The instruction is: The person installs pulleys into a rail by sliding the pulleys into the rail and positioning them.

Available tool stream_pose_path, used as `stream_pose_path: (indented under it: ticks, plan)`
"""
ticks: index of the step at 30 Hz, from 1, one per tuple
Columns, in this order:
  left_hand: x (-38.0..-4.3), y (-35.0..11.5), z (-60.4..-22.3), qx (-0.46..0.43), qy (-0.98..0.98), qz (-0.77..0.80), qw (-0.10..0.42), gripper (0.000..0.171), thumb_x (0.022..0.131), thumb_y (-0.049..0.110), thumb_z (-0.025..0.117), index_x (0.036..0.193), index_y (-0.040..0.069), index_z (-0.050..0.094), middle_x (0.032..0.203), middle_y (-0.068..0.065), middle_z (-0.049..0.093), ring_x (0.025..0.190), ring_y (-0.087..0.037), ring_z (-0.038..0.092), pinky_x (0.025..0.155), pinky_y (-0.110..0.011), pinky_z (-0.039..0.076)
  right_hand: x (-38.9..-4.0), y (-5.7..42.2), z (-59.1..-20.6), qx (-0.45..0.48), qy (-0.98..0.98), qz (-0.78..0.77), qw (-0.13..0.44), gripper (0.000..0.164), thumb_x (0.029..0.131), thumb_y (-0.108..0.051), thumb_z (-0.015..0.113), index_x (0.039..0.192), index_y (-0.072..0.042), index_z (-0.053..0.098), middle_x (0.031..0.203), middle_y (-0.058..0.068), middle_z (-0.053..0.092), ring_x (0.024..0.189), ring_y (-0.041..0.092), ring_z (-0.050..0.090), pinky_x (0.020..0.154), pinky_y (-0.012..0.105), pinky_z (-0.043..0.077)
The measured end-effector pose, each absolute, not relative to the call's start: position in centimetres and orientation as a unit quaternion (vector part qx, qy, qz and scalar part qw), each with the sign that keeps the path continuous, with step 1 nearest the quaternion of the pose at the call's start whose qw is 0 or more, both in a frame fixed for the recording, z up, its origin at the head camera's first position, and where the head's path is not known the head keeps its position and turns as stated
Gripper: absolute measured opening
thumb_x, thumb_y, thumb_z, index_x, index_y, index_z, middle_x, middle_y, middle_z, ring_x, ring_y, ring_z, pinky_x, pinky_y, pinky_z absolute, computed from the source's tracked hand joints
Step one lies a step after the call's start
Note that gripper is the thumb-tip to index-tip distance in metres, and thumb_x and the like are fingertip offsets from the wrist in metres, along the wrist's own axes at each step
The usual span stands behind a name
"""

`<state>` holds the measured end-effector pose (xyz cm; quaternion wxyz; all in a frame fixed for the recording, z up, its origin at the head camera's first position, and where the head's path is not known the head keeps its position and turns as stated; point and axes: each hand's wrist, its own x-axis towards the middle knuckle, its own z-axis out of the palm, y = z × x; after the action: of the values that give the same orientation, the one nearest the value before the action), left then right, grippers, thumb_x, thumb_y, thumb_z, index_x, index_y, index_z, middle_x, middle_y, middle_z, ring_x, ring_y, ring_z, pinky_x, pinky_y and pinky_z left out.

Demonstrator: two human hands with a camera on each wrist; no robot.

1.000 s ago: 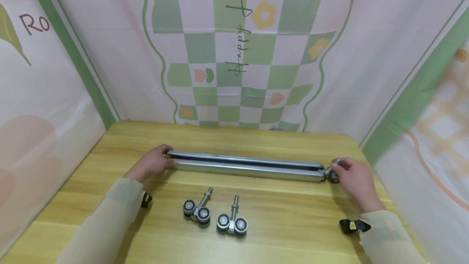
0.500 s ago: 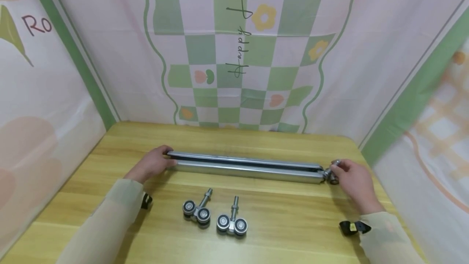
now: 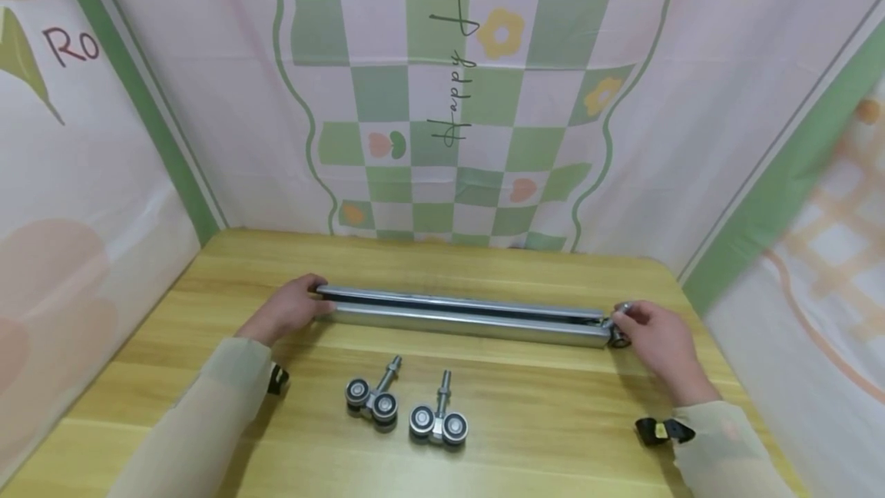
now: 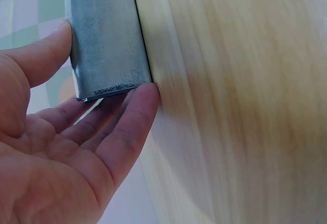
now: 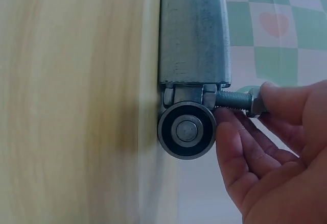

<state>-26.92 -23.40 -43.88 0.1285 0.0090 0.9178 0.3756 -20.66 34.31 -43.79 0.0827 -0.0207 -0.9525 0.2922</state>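
A long silver metal track [image 3: 456,321] with a slot along its top lies across the table. At its left end, my left hand [image 3: 286,307] grips it; in the left wrist view the thumb lies on one edge and fingers bend round the end of the track [image 4: 104,40]. My right hand [image 3: 660,333] holds a roller trolley [image 3: 620,338] by its bolt at the track's right end. In the right wrist view one wheel [image 5: 186,130] is outside the track, and the trolley's front part is inside. The bolt [image 5: 235,100] points out past the slotted side.
Two more roller trolleys lie on the wooden table [image 3: 546,421] in front of the track: one at the left [image 3: 373,398], another roller trolley [image 3: 439,417] beside it. Patterned cloth [image 3: 442,98] hangs behind the table and at both sides.
My right hand has moved slightly left, and the trolley it holds has slid partly into the track's right end. My left hand and the two loose trolleys stay where they were.
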Motion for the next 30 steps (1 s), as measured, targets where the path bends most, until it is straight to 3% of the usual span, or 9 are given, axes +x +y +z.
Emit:
stream_pose_path:
  ticks: [5, 12, 30]
  plan:
    - [-26.88, -23.35, -43.96, 0.006, 0.917, 0.377, 0.131, 0.065, 0.095, 0.033, 0.068, 0.146, 0.003, 0.044, 0.148, -0.025, 0.042, 0.131, -0.045, 0.042, 0.103, -0.061, 0.037, -20.32, 34.53, -43.91, -0.034, -0.94, 0.323, 0.102, 0.064, 0.102, -0.044, 0.053, 0.148, -0.002, 0.042, 0.13, 0.028, 0.058, 0.112, 0.048, 0.058, 0.084, 0.061, 0.049]
    - [-26.82, -23.37, -43.95, 0.003, 0.916, 0.379, 0.132, 0.065, 0.094, 0.033, 0.069, 0.146, 0.003, 0.044, 0.148, -0.025, 0.042, 0.131, -0.046, 0.042, 0.103, -0.062, 0.037, -20.2, 34.22, -43.49, -0.018, -0.942, 0.3, 0.15, 0.044, 0.103, -0.035, 0.057, 0.131, -0.001, 0.062, 0.12, 0.024, 0.065, 0.106, 0.043, 0.06, 0.084, 0.059, 0.047]
    - [-26.82, -23.18, -43.61, 0.003, 0.916, 0.379, 0.13, 0.066, 0.094, 0.033, 0.069, 0.146, 0.002, 0.043, 0.149, -0.025, 0.041, 0.132, -0.047, 0.04, 0.104, -0.063, 0.035, -20.6, 33.74, -43.38, -0.013, -0.949, 0.277, 0.152, 0.038, 0.101, -0.03, 0.06, 0.122, 0.0, 0.066, 0.111, 0.022, 0.068, 0.097, 0.041, 0.065, 0.077, 0.054, 0.051]
